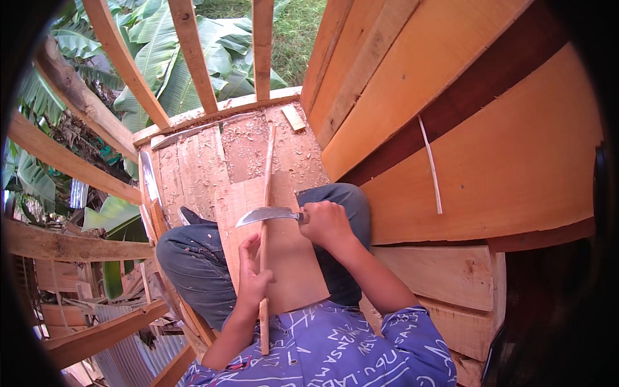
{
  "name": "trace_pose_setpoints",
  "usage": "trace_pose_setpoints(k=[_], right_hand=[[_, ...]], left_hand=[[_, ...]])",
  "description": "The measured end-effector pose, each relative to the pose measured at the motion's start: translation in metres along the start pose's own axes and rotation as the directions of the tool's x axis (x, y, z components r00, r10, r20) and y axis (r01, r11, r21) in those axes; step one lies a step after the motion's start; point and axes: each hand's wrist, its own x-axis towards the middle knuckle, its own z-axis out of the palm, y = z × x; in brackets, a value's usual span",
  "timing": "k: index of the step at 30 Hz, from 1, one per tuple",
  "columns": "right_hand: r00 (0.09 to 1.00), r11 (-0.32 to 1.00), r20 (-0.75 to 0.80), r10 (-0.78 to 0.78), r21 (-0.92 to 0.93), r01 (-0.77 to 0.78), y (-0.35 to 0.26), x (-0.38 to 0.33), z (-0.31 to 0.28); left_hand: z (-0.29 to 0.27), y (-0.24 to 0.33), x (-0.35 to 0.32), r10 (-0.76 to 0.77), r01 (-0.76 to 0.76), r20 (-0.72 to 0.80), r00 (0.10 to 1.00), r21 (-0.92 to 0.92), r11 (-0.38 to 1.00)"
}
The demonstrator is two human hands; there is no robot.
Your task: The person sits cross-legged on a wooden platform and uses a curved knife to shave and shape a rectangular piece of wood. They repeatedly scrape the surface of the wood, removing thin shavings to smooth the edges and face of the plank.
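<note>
Wood everywhere from where I watch: plank walls on the right, an open frame of beams ahead and to the left with banana leaves beyond. My left hand (253,278) has its grip closed around the lower part of a thin stick (265,222), which runs from near the purple shirt up past both hands toward the far edge of the floor. My right hand (327,224) has its grip closed on the handle of a knife (267,214); the curved blade reaches left from that grip and lies across the stick, just above the left hand.

Under the stick, between the two grips and running toward my lap, a board (287,258) rests over the knees in dark trousers and carries the work.

Beyond the blade, the floor (193,164) is strewn with shavings (248,138), so I judge a good deal of paring is already done. The stick looks pale and slim along the stretch past the knife, but I cannot tell how much of it has been trimmed; the part inside the left grip is hidden. A small block (294,118) lies farther out, and another long blade (147,175) rests well to the left of both hands.
</note>
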Motion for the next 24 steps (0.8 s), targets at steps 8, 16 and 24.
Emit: trace_pose_setpoints(k=[8,16,24], right_hand=[[0.997,0.993,-0.071,0.038,-0.107,-0.045,0.011,0.031,0.0],[0.932,0.947,-0.223,0.286,-0.082,-0.31,0.042,0.067,-0.02],[0.99,0.988,0.014,0.139,-0.073,-0.138,0.0,0.0,-0.02]], left_hand=[[0.001,0.003,0.001,-0.02,0.02,0.027,0.999,0.005,1.0],[0.007,0.002,-0.006,-0.018,0.02,0.036,0.999,-0.037,0.999],[0.004,0.001,-0.003,-0.014,0.014,0.048,0.999,-0.002,1.0]])
